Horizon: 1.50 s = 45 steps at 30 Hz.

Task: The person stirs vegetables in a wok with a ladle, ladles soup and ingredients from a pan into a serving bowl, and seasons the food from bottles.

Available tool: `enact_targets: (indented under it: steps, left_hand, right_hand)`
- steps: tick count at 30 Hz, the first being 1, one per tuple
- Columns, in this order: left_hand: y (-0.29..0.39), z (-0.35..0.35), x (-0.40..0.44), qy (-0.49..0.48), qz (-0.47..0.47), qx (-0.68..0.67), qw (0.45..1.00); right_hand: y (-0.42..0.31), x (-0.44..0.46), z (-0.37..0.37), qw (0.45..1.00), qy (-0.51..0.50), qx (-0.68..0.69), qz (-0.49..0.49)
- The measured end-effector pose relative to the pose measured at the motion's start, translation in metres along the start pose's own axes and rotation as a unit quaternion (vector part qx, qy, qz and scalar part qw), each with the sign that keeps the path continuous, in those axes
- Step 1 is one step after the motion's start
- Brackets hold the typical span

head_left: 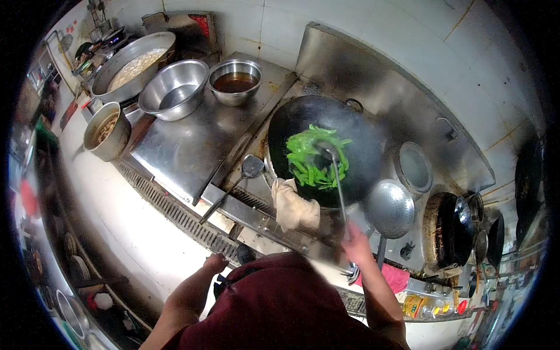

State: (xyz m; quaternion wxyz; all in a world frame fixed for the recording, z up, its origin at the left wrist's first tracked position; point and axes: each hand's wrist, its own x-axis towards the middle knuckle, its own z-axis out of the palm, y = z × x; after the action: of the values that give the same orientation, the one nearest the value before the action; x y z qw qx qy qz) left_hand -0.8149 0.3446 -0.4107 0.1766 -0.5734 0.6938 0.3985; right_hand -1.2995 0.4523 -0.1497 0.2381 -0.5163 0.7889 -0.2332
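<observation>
My right hand is closed around the long handle of a ladle. The ladle's bowl rests among green pepper pieces in a large black wok, and a light haze hangs over it. A beige folded cloth lies over the wok's near edge. My left hand is low by the stove's front edge, close to a dark knob-like part. Its fingers are curled, and whether they grip anything is hidden.
A spatula lies left of the wok. To its right are a perforated skimmer and a round pot. A bowl of brown liquid, a steel basin and a larger filled basin stand at back left. Bottles stand lower right.
</observation>
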Motion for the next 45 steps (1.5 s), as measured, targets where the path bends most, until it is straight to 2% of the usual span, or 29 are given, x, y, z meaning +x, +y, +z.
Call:
enact_targets:
  steps: [2,3,4,5,6,7,9,10,12,13,14,16,18,20,22,23,25,26,27,28,30,31,32,33,36,40,42,44,45]
  left_hand:
    - [-0.051,0.044,0.045,0.012,0.122,0.081,0.989]
    - [-0.043,0.035,0.036,0.011,0.121,0.08,0.989]
    - [-0.026,0.019,0.019,0.005,0.067,0.039,0.997]
    - [-0.006,0.0,-0.002,-0.002,0.012,-0.003,1.0]
    - [0.007,-0.013,-0.017,-0.002,0.011,-0.004,1.0]
    - [0.019,-0.024,-0.029,-0.012,0.002,0.0,1.0]
    - [0.021,-0.026,-0.032,-0.02,-0.006,0.004,1.0]
    - [0.016,-0.019,-0.028,-0.021,-0.02,-0.01,1.0]
    - [0.004,-0.002,-0.019,-0.022,-0.035,-0.024,0.999]
    - [0.002,0.001,-0.018,-0.014,-0.03,-0.02,0.999]
    - [-0.001,0.004,-0.017,-0.007,-0.025,-0.015,1.0]
    - [0.007,-0.006,-0.023,-0.015,-0.008,-0.007,1.0]
    - [0.015,-0.015,-0.027,-0.022,0.008,-0.001,1.0]
    - [0.014,-0.015,-0.024,0.006,0.006,-0.004,1.0]
    - [0.008,-0.009,-0.014,-0.006,0.003,-0.002,1.0]
    - [0.012,-0.013,-0.016,-0.01,0.005,0.005,1.0]
    - [0.012,-0.012,-0.015,-0.015,0.006,0.012,1.0]
    - [0.009,-0.006,-0.012,-0.01,0.01,0.021,1.0]
    - [0.006,-0.001,-0.008,-0.004,0.015,0.03,0.999]
    - [0.013,-0.008,-0.017,-0.004,0.015,0.03,0.999]
    - [0.033,-0.029,-0.039,-0.031,0.068,0.058,0.996]
    - [0.038,-0.032,-0.043,-0.04,0.087,0.068,0.993]
    - [0.037,-0.029,-0.04,-0.048,0.063,0.045,0.996]
    - [0.036,-0.026,-0.037,-0.056,0.038,0.021,0.997]
    - [0.034,-0.021,-0.033,-0.029,0.007,0.006,1.0]
    - [0.01,0.001,-0.002,-0.011,-0.005,-0.025,1.0]
    - [-0.04,0.047,0.046,0.004,0.099,0.066,0.993]
    - [-0.02,0.028,0.029,-0.002,0.061,0.037,0.997]
    - [-0.005,0.014,0.014,-0.006,0.023,0.009,1.0]
  right_hand:
    - [-0.025,0.007,-0.012,0.98,0.011,0.153,0.128]
    - [-0.021,0.011,-0.012,0.971,0.013,0.2,0.129]
    - [-0.014,0.013,-0.008,0.972,0.011,0.199,0.128]
    - [-0.008,0.015,-0.003,0.958,0.043,0.259,0.114]
    - [-0.003,0.015,0.0,0.939,0.076,0.319,0.101]
    - [-0.009,0.016,-0.001,0.94,0.075,0.318,0.1]
    - [-0.022,0.017,-0.003,0.896,0.057,0.398,0.191]
    - [-0.025,0.016,-0.004,0.896,0.056,0.397,0.19]
    - [-0.028,0.015,-0.005,0.735,-0.03,0.623,0.264]
    - [-0.02,0.015,-0.005,0.735,-0.03,0.623,0.264]
    - [-0.013,0.016,-0.006,0.585,-0.114,0.77,0.229]
    - [-0.005,0.013,-0.007,0.402,-0.189,0.878,0.18]
    - [-0.026,0.01,-0.021,0.339,-0.211,0.901,0.172]
    - [-0.028,0.008,-0.024,0.357,-0.205,0.896,0.167]
    - [-0.027,0.007,-0.029,0.419,-0.196,0.873,0.152]
    - [-0.026,0.006,-0.032,0.419,-0.196,0.873,0.153]
    - [-0.029,0.006,-0.039,0.561,-0.156,0.799,0.149]
    - [-0.034,0.004,-0.04,0.561,-0.155,0.799,0.15]
    - [-0.039,0.001,-0.041,0.706,-0.102,0.686,0.143]
    - [-0.047,-0.001,-0.043,0.824,-0.046,0.549,0.13]
    - [-0.06,-0.004,-0.043,0.847,-0.033,0.515,0.129]
    - [-0.064,-0.006,-0.042,0.906,-0.01,0.407,0.116]
    - [-0.065,-0.009,-0.04,0.934,-0.005,0.34,0.11]
    - [-0.066,-0.011,-0.038,0.957,0.0,0.271,0.106]
    - [-0.05,-0.021,-0.025,0.961,-0.046,0.259,0.084]
    - [-0.043,-0.021,-0.013,0.927,-0.113,0.33,0.134]
    - [-0.036,-0.013,-0.008,0.927,-0.113,0.326,0.146]
    - [-0.029,0.001,-0.005,0.971,-0.051,0.197,0.122]
    - [-0.026,0.007,-0.004,0.972,-0.038,0.2,0.12]
